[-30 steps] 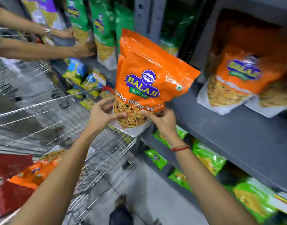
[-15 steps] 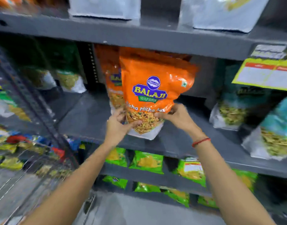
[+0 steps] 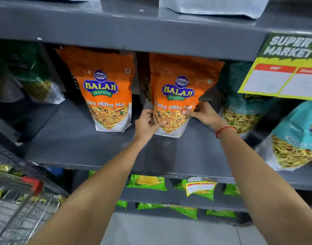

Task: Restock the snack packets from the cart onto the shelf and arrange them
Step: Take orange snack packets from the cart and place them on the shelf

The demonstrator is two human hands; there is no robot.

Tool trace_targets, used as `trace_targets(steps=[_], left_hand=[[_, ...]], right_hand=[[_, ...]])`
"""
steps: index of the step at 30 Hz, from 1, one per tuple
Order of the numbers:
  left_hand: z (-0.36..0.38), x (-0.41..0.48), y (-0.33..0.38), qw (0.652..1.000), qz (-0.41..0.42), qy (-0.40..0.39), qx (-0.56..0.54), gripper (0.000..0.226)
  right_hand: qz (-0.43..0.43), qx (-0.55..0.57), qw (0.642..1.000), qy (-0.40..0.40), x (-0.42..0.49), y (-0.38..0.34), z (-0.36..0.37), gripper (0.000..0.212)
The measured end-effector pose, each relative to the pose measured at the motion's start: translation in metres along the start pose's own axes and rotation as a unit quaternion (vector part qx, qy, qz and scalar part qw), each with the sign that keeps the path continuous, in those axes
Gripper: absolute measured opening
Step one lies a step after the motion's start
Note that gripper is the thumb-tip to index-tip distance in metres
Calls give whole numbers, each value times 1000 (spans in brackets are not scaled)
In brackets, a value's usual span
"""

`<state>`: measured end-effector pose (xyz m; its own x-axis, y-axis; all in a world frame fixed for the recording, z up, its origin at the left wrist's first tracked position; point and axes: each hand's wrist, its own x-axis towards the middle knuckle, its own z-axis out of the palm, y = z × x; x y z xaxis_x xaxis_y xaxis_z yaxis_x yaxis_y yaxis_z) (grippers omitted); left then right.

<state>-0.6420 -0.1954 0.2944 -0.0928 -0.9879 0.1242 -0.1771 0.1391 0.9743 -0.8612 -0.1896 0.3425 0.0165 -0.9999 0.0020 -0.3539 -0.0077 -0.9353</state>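
Note:
An orange Balaji snack packet (image 3: 178, 89) stands upright on the grey shelf (image 3: 77, 144), near its middle. My left hand (image 3: 146, 124) grips its lower left corner and my right hand (image 3: 202, 114) grips its lower right side. A second, matching orange packet (image 3: 105, 89) stands upright just to its left, apart from both hands. Another orange packet is partly hidden behind the held one. The wire cart (image 3: 22, 209) is at the bottom left.
Teal packets (image 3: 296, 137) stand on the shelf to the right, dark green ones (image 3: 36, 85) to the left. A yellow supermarket price tag (image 3: 284, 68) hangs from the shelf above. Bright green packets (image 3: 146, 182) fill the lower shelves. Grey floor lies below.
The view moved closer to the shelf. The held orange packet went rightwards and deeper onto the shelf, beside the other orange packet. Both hands stay on its lower part.

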Motion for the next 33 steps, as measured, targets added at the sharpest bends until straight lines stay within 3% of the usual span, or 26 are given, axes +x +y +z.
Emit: trace_targets(steps=[4, 7, 10, 13, 15, 19, 24, 30, 33], left_hand=[[2, 3, -7, 999, 1, 21, 32, 59], [-2, -1, -5, 998, 20, 21, 62, 59], [-15, -12, -2, 997, 22, 23, 64, 55], [-43, -31, -3, 998, 20, 22, 54, 46], [-71, -48, -6, 999, 21, 23, 43, 35], [-148, -92, -16, 996, 23, 87, 23, 15], [-264, -165, -41, 967, -39, 250, 18, 13], [-399, -279, -90, 898, -178, 401, 32, 10], [-457, -350, -124, 841, -297, 450, 44, 12]], right_hand=[[24, 0, 1000, -2, 4, 2, -1, 53], [42, 13, 998, 40, -9, 5, 9, 65], [46, 43, 981, 186, -30, 14, 36, 64], [25, 54, 924, 379, -64, 18, 84, 38], [-14, 49, 911, 410, -84, 17, 128, 21], [-63, 34, 957, 281, -104, -8, 227, 21], [-147, -3, 987, 66, -110, -56, 347, 22], [-215, -69, 962, -151, -135, -98, 480, 17], [-226, -98, 931, -268, -154, -99, 557, 18]])
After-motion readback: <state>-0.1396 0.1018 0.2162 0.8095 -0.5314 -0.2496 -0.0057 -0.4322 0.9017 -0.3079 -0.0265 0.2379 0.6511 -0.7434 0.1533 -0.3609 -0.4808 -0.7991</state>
